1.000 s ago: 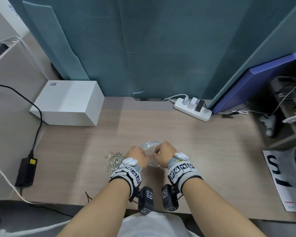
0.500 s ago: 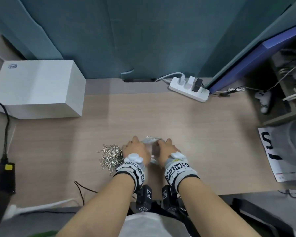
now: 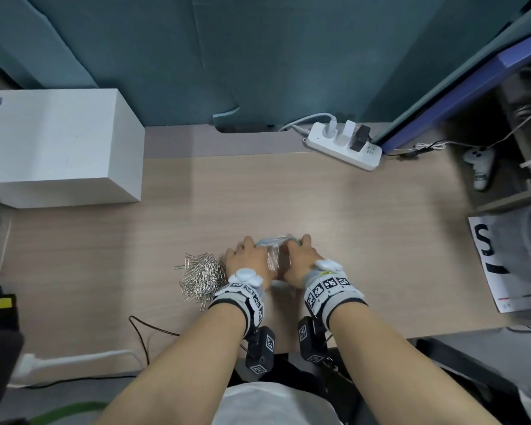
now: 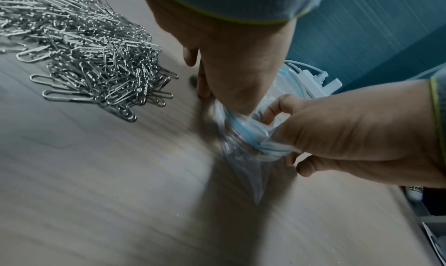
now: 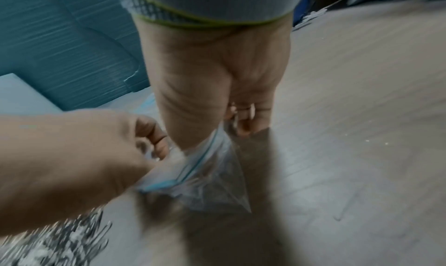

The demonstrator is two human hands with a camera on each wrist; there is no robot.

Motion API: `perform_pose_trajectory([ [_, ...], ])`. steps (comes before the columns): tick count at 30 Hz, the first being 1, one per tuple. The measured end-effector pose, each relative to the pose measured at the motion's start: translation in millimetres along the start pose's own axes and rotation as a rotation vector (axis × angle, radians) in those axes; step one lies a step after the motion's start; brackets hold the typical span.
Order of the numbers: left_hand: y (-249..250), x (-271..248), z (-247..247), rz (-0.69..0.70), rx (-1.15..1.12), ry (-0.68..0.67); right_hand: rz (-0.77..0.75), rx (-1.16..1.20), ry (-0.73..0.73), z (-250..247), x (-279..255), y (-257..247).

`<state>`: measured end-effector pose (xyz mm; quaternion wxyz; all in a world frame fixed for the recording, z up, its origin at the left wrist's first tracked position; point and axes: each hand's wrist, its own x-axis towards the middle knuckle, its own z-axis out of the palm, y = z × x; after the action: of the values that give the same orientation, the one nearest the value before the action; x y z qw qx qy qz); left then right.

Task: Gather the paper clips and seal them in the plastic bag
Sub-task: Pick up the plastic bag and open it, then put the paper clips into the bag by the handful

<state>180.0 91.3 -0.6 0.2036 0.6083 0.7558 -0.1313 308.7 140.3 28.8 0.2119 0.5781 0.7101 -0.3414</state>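
The plastic bag point(image 3: 275, 256), clear with a blue zip strip along its mouth, sits on the wooden desk point(image 3: 365, 240) between the two hands, one lower corner pointing down at the desk top in the wrist views. The left hand point(image 3: 248, 262) pinches the bag's mouth edge on the side toward the paper clips, thumb and fingers curled onto the blue strip. The right hand point(image 3: 298, 261) grips the opposite edge of the mouth, its fingers bent round the plastic, so both hands are closed on the bag and the opening is spread between them. Whether any clips are already inside the bag cannot be told; the plastic is blurred.

The paper clips point(image 3: 201, 277), silver wire ones, lie in a loose heap on the desk just beside the bag, on the left hand's side and close to that wrist, none of them touched by a finger.

Farther from the bag, toward the teal partition point(image 3: 258, 56), a white power strip point(image 3: 344, 145) with plugs in it lies at the desk's back edge. A white box point(image 3: 59, 148) stands well apart from the bag beyond the clip heap. On the right hand's side of the bag a printed sheet point(image 3: 497, 265) lies near the desk edge
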Motion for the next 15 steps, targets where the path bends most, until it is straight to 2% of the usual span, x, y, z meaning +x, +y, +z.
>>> perform_pose_trajectory([
  [3, -5.4, -0.6, -0.7, 0.019, 0.0, -0.01, -0.128, 0.147, 0.039, -1.1, -3.5, 10.6],
  [9, -9.8, -3.8, -9.1, 0.072, -0.053, -0.024, -0.158, 0.341, 0.223, -7.5, -16.9, 15.4],
  [12, -14.2, -11.1, -16.4, 0.138, -0.195, 0.03, -0.137, 0.402, 0.297, -8.4, -25.0, 13.0],
  [15, -20.5, -23.4, -27.0, 0.228, -0.272, 0.145, -0.092, 0.443, 0.346, -9.6, -30.7, 13.2],
])
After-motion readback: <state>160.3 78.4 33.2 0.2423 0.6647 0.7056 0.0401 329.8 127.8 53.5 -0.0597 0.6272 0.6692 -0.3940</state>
